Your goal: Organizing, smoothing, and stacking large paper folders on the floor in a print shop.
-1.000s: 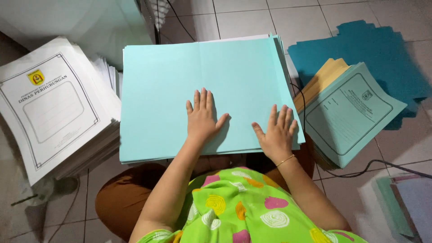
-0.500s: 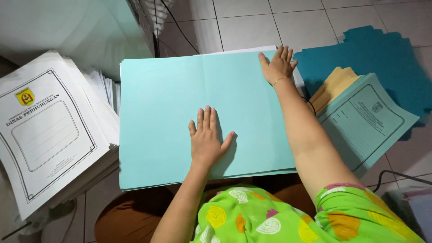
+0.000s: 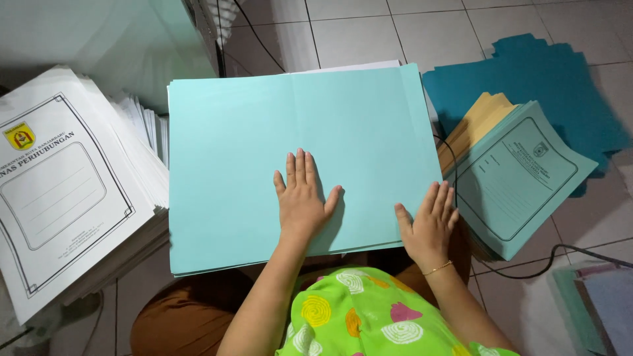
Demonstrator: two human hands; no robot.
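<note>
- We see the large light blue sheet (image 3: 264,158) lying flat on our lap over the tiled floor (image 3: 369,33), hiding most of a white sheet beneath it
- The white printed stack (image 3: 59,191) at left is cut off by the frame edge
- The dark teal paper pile (image 3: 547,86) lies partly under the green printed folders (image 3: 521,178), with tan sheets between
- Our left hand (image 3: 303,194) lies flat, fingers spread, on the sheet
- Our right hand (image 3: 430,223) lies open on its lower right edge, holding nothing
</note>
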